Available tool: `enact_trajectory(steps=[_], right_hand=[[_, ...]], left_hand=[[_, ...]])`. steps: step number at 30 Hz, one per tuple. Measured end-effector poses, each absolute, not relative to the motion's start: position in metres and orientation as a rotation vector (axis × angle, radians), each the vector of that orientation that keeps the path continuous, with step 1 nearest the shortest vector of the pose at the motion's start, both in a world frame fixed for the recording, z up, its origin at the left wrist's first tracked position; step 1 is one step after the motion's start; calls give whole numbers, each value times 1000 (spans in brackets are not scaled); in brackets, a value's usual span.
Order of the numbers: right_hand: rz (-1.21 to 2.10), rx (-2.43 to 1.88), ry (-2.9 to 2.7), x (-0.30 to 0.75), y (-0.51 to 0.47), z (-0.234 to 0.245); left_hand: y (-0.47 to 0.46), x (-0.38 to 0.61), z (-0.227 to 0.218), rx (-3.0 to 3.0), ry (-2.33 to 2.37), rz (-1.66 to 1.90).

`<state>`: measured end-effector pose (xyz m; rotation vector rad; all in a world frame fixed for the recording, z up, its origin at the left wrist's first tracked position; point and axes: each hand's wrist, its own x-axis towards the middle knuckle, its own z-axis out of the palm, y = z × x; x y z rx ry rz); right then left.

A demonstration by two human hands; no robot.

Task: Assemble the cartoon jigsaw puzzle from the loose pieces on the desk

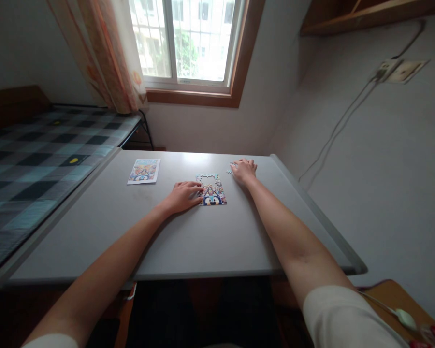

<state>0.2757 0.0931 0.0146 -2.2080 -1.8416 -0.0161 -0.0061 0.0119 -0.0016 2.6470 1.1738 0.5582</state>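
Note:
A small, partly built jigsaw puzzle (212,190) lies on the grey table (188,241), with a gap in its upper middle. My left hand (184,195) rests flat on the table, its fingers stretched out and touching the puzzle's left edge. My right hand (243,170) lies palm down to the upper right of the puzzle, its fingers curled over a few loose puzzle pieces (230,168). Whether it holds a piece is hidden. A printed picture card (144,171) lies further left on the table.
A bed with a checked cover (39,159) adjoins the table's left side. A window (188,41) with a curtain (105,58) is beyond. The wall on the right carries a socket (398,70) with a hanging cable. A wooden chair edge (395,295) shows at lower right.

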Motion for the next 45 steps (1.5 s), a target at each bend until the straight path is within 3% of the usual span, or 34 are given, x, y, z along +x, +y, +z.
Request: enact_trajectory(steps=[9,24,35,45], right_hand=[[3,-2237,-1963,257,110,16],[-3,-1840,-2250,220,72,16],[-92,-1908,-2180,227,38,16],[129,-2124,-2047,232,28,30]], left_hand=[[10,-6,2,2625,1186,555],[10,-5,2,2633,1195,554],[11,-6,0,2625,1193,558],[11,-6,1,2632,1186,551]])
